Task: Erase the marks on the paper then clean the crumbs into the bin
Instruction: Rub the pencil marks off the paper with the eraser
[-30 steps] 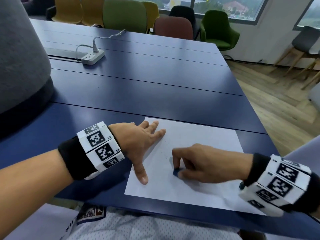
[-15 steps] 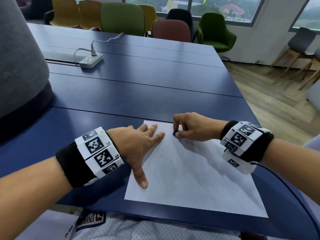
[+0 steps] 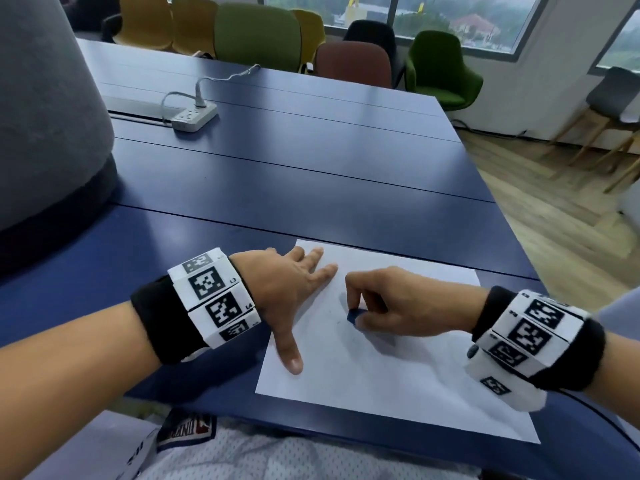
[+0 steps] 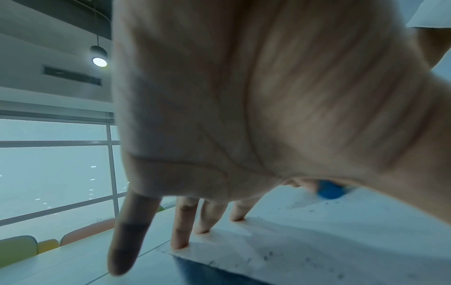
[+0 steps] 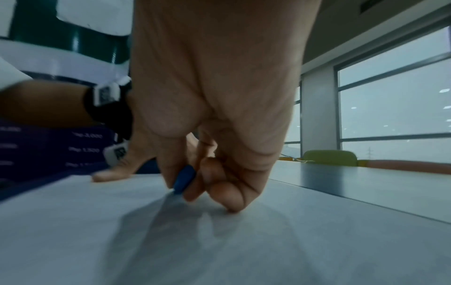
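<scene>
A white sheet of paper (image 3: 398, 382) lies at the near edge of the dark blue table (image 3: 294, 174). My left hand (image 3: 294, 289) presses flat on the sheet's left part, fingers spread and thumb stretched toward me. My right hand (image 3: 377, 303) pinches a small blue eraser (image 3: 355, 317) between thumb and fingers, its lower edge on the paper's upper middle. The right wrist view shows the eraser (image 5: 184, 179) held upright against the sheet. Small dark crumbs (image 4: 268, 254) are scattered on the paper near my left fingers (image 4: 180, 227). No bin is in view.
A white power strip (image 3: 194, 117) with its cable lies at the table's far left. A large grey rounded object (image 3: 45, 109) stands at the left. Several coloured chairs (image 3: 256, 32) line the far edge. Wooden floor (image 3: 554, 209) lies beyond the table's right edge.
My right hand carried the eraser from the paper's middle up to its top edge, then back down toward the middle. My left hand stayed pressed on the sheet.
</scene>
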Available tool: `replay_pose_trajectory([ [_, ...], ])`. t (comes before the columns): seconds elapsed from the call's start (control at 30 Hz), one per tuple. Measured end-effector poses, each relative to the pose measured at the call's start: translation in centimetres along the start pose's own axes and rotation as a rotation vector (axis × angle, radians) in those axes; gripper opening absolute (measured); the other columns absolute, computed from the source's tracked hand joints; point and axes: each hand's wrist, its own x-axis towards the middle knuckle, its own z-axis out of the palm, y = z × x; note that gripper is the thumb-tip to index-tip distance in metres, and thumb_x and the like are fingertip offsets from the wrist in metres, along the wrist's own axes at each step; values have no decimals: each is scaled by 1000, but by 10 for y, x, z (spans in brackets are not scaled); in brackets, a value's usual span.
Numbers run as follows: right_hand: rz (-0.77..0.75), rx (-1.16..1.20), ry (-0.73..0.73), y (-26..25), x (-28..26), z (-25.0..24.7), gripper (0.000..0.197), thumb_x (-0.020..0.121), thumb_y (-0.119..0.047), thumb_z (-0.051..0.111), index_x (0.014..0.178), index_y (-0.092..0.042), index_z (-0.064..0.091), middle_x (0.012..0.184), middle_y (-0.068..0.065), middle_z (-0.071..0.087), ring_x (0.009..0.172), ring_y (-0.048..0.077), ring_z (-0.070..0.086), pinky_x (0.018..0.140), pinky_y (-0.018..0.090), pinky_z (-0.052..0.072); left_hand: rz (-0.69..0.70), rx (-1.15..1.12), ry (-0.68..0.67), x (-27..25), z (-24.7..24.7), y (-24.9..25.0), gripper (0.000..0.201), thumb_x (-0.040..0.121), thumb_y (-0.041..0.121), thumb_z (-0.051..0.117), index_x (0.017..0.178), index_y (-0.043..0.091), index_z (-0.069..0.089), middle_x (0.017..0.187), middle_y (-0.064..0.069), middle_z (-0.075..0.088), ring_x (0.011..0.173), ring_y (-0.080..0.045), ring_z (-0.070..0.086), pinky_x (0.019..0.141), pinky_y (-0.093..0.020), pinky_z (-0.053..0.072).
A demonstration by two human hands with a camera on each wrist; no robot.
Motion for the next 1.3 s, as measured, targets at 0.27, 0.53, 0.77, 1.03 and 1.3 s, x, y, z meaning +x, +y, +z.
replay_pose_trajectory([
  [0.27, 33, -12, 101, 6, -2, -4, 8, 87, -24, 64, 89, -19, 58, 58, -8, 50, 52, 4, 48, 53, 15, 33, -13, 2, 6, -1, -1, 2, 154, 45, 77, 79, 152, 27, -19, 163, -2, -18, 150, -22, -5, 118, -52, 13],
  [0.53, 49, 10, 93, 6, -13, -5, 8, 88, -25, 64, 90, -20, 59, 56, -9, 47, 51, 4, 47, 52, 15, 33, -5, 16, 8, 4, 1, 2, 155, 40, 80, 78, 151, 33, -21, 163, -4, -16, 150, -23, 0, 118, -50, 17],
  [0.77, -29, 31, -39, -4, -18, 1, 7, 86, -27, 66, 89, -22, 61, 60, -7, 51, 54, 8, 46, 55, 17, 38, 6, 6, 0, 4, 0, 3, 151, 39, 80, 78, 145, 47, -24, 163, -7, -14, 149, -28, 2, 116, -53, 23],
  [1.03, -36, 22, -117, -3, -12, -4, 6, 85, -27, 67, 87, -24, 63, 59, -8, 53, 52, 7, 48, 53, 17, 40, 13, 25, 20, 5, 2, 2, 151, 39, 81, 77, 146, 46, -24, 162, -8, -13, 149, -28, 5, 113, -53, 28],
  [1.3, 73, 3, 101, 26, 16, -20, 10, 87, -23, 65, 88, -17, 57, 57, -9, 51, 48, 3, 49, 49, 14, 36, 13, 3, 22, 6, 4, -1, 150, 38, 82, 76, 142, 50, -28, 162, -6, -17, 149, -30, 2, 115, -53, 25],
])
